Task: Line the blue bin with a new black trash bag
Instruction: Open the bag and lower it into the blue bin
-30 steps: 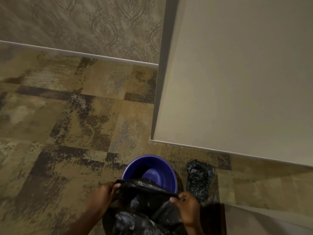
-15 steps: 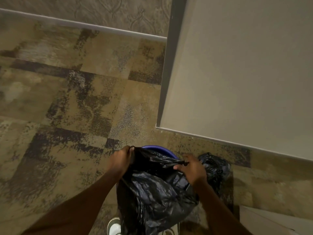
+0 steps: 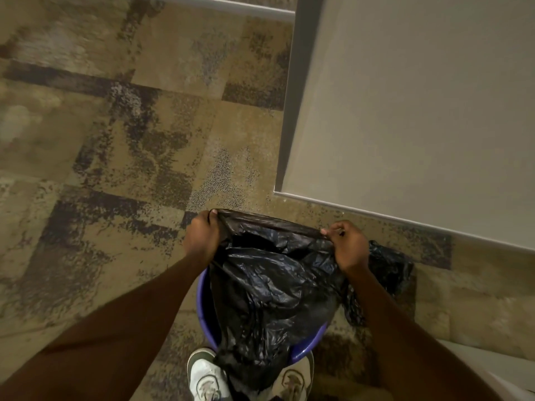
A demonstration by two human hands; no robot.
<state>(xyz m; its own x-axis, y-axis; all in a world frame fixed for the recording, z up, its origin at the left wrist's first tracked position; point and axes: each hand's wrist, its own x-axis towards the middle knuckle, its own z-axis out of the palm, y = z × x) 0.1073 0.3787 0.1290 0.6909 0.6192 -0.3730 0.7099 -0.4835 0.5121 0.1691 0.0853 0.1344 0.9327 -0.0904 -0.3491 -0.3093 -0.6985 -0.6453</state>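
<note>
Both your hands grip the black trash bag (image 3: 272, 287) by its mouth — left hand (image 3: 202, 237) clenched on the far-left edge, right hand (image 3: 347, 244) pinching the right edge — stretching the rim taut between them. Its body drapes over the blue bin (image 3: 204, 302) at your shoes (image 3: 205, 377), hiding most of it. Just right lies another crumpled black bag (image 3: 390, 264) on the carpet (image 3: 115, 169).

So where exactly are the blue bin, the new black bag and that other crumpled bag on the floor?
blue bin (image 3: 203, 302): head view, on the left rim showing beside the bag.
new black bag (image 3: 272, 287): head view, on its crinkled middle.
crumpled bag (image 3: 390, 264): head view, on its top, right of the right wrist.
</note>
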